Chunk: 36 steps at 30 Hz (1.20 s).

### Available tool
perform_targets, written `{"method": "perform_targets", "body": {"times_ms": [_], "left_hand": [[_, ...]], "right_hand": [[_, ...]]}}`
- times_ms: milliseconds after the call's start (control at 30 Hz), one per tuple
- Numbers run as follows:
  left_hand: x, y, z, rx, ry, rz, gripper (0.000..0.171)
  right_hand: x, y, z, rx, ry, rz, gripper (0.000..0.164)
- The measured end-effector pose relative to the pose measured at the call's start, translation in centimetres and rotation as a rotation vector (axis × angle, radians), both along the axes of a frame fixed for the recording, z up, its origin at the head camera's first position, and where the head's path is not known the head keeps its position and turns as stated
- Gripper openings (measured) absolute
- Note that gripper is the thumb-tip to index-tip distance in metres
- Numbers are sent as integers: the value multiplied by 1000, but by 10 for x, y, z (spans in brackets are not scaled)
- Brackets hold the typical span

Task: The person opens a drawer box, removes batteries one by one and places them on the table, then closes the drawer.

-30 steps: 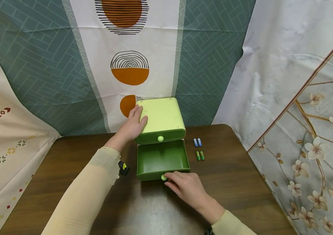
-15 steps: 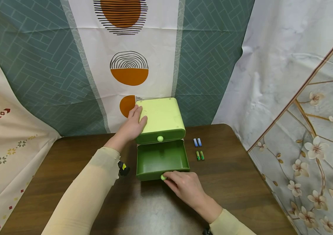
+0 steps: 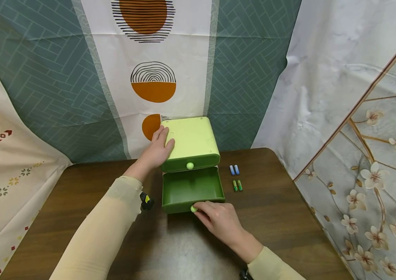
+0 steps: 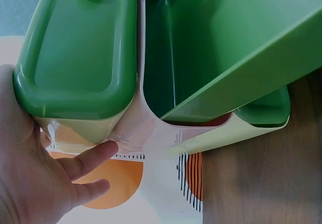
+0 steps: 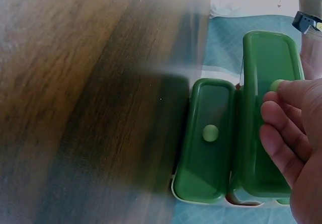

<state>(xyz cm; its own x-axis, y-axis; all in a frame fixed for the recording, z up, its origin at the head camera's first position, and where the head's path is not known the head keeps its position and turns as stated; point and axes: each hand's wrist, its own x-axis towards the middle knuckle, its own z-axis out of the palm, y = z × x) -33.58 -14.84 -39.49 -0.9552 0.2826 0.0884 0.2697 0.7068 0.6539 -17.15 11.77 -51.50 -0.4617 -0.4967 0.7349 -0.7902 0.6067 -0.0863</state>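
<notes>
Head view: a smooth box [image 3: 191,138] is standing far on the counter [image 3: 184,249]. The left hand [image 3: 156,151], spread, is touching it; the right hand [image 3: 221,221] is pinching the round knob [image 3: 193,209] on the shiny sticking-out drawer [image 3: 182,190].

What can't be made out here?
Any print on blue batteries and green batteries: too small, head view.
Inside of shut top drawer: hidden by its front, head view.
Pinched knob: partly covered by right hand, right wrist view.
Right sleeve: cut by bottom edge, head view.

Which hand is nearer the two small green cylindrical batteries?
Right: right hand sits in front of the batteries, slightly left; left hand is across the light-green boxy cabinet.
</notes>
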Motion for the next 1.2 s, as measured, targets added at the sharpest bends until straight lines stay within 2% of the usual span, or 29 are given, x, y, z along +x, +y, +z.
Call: {"method": "perform_targets", "body": {"times_ms": [167,467,733,1200], "left_hand": [[1,-1,0,3,3,-4,78],[2,0,0,1,3,0,77],[0,-1,0,4,3,0,77],[0,0,0,-3,-3,9,78]], "right_hand": [[-3,-1,2,-5,-1,-14,27],[-15,-4,3,15,-77,-64,23],[-24,-6,8,29,-93,-104,21],[-48,-11,15,39,-249,-162,14]]}}
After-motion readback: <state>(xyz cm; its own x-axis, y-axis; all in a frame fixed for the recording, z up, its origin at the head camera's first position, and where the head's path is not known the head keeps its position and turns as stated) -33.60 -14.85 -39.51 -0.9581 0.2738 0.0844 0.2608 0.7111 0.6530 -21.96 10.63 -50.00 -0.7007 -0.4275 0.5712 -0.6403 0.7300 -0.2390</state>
